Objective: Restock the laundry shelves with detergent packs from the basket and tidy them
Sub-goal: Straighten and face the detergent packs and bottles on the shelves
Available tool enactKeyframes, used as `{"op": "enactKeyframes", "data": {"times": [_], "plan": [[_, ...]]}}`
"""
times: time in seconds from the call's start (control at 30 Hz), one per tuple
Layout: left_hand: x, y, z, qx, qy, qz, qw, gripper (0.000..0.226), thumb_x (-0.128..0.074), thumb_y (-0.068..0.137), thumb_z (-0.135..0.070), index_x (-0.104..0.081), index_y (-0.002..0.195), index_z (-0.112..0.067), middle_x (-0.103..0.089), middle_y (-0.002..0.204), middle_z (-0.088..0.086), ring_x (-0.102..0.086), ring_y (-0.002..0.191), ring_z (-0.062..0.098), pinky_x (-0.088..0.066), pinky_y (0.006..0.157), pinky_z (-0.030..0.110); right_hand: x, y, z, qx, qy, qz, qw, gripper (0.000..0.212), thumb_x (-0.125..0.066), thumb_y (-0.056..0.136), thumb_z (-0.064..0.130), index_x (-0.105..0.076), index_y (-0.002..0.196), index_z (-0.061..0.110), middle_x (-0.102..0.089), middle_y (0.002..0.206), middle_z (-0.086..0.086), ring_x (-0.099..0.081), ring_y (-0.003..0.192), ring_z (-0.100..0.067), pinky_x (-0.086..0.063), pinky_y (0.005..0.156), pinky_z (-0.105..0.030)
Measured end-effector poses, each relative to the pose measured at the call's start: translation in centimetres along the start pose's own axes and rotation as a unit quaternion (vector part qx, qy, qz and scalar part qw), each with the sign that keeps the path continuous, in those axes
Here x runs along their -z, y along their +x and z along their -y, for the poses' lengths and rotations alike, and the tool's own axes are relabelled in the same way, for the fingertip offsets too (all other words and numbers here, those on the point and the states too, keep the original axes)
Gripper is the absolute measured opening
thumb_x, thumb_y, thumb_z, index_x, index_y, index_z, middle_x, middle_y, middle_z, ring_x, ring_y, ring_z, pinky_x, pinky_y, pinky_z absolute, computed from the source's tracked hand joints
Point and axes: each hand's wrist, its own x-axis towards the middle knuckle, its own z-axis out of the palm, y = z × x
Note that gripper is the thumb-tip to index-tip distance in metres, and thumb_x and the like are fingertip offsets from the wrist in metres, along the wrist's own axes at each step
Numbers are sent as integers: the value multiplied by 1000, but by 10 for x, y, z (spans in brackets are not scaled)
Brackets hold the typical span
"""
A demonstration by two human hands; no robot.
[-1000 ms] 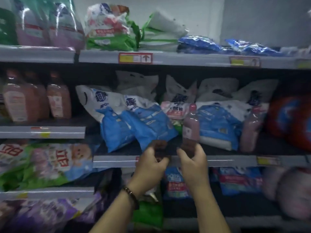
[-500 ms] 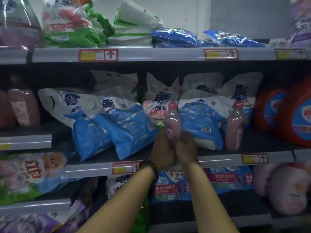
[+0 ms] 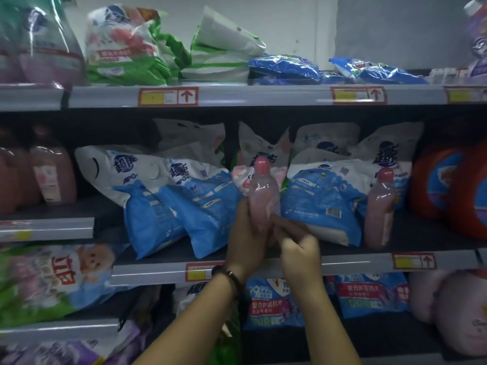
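**Inspector:** What is the left hand (image 3: 246, 233) doing?

**Clerk:** It is gripping the lower part of the pink bottle (image 3: 263, 191), with its fingers curling round the body from the 9 o'clock side. A dark wristband (image 3: 227, 274) is sitting on that wrist.

**Inspector:** And the right hand (image 3: 299, 250)?

**Clerk:** Its fingers (image 3: 286, 229) are curling in against the bottle's base from about 4 o'clock. I cannot tell whether they are actually gripping it, because the hand is blurring there.

**Inspector:** Where is the bottle standing?

**Clerk:** It is standing upright at the front of the middle shelf (image 3: 342, 264). It is wedged between blue-and-white detergent packs, with two of them (image 3: 208, 206) leaning at its 9 o'clock and a third pack (image 3: 324, 204) lying at its 3 o'clock.

**Inspector:** What else is sitting on that shelf?

**Clerk:** A second pink bottle (image 3: 379, 209) is standing upright further out at 3 o'clock, and orange jugs (image 3: 448, 191) are standing beyond it. At 12 o'clock, green-and-white packs (image 3: 131, 51) and flat blue packs (image 3: 284, 67) are lying on the top shelf (image 3: 263, 94).
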Motion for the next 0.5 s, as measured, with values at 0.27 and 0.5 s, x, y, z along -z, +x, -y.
{"op": "enactKeyframes", "data": {"times": [0.27,0.5], "plan": [[128,-32,-28,29,72,-97,992,56,-78,85,-6,-62,119,-46,-73,109,-14,-72,99,3,-64,85,33,-72,-43,36,58,-95,190,976,24,-64,98,23,-76,118,31,-78,111,12,-73,106,-7,-60,96,-43],[258,-41,-44,25,83,-175,981,38,-81,90,-16,-61,120,-26,-75,112,-7,-74,96,3,-64,82,32,-149,-88,46,78,-170,260,947,26,-70,98,31,-66,119,45,-67,119,25,-62,113,7,-53,95,-23]]}}
